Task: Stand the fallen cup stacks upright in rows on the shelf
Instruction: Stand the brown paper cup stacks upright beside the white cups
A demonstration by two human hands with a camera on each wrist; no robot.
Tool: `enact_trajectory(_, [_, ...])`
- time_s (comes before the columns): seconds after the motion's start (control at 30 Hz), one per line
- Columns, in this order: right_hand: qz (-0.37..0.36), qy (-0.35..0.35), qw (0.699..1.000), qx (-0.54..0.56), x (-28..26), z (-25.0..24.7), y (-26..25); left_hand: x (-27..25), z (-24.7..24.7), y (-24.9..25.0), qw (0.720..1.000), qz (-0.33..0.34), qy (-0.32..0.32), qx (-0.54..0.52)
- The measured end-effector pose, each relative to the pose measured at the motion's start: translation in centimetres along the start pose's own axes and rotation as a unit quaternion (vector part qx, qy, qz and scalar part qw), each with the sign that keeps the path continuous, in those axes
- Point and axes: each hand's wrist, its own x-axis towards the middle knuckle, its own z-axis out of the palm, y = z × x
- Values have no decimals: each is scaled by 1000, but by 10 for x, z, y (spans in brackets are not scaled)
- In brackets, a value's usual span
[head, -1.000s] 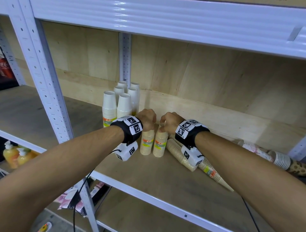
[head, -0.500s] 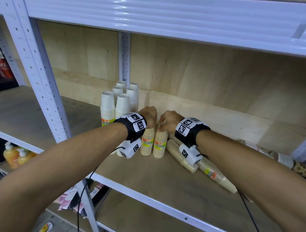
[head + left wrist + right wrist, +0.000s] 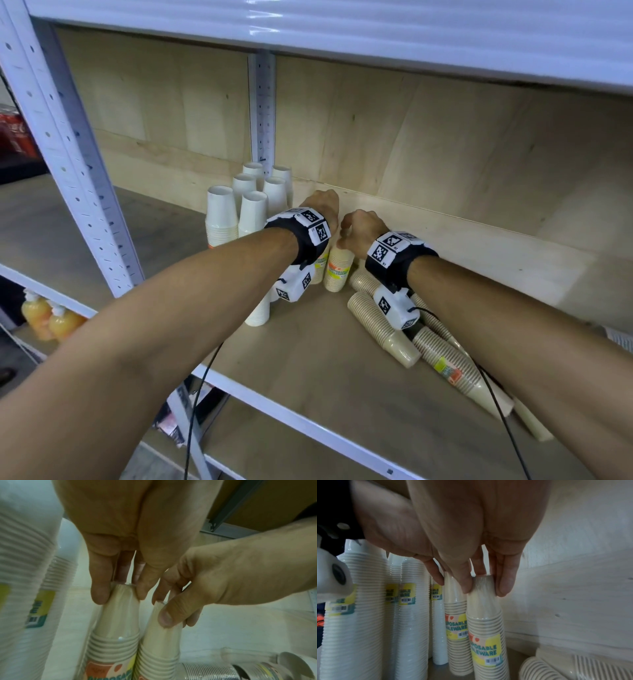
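Note:
Two beige cup stacks stand upright side by side. My left hand pinches the top of the left beige stack, which my wrist mostly hides in the head view. My right hand grips the top of the right beige stack with thumb and fingers. In the head view my left hand and right hand sit close together over the right beige stack. Several white cup stacks stand upright in rows to the left. Fallen beige stacks lie on the shelf board under my right forearm.
The plywood back wall is just behind the hands. A white perforated upright stands at the left front and another post behind the white stacks. The shelf above limits height. Orange bottles sit on the lower shelf.
Both hands have slid the two upright beige stacks deeper into the shelf, toward the back wall and beside the white stacks. The grips have not changed.

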Motion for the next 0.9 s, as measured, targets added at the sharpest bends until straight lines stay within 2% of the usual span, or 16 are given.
enact_trajectory(0.23, [-10, 6, 1000, -2, 23, 13, 5, 13, 17, -7, 1000, -8, 12, 10])
enact_trajectory(0.47, [-8, 14, 1000, 8, 34, 25, 8, 21, 30, -14, 1000, -15, -15, 16])
enact_trajectory(0.67, [-3, 22, 1000, 14, 38, 28, 10, 24, 34, -17, 999, -1, -16, 40])
enact_trajectory(0.9, [-4, 39, 999, 3, 32, 16, 16, 25, 18, -10, 998, 36, -25, 42])
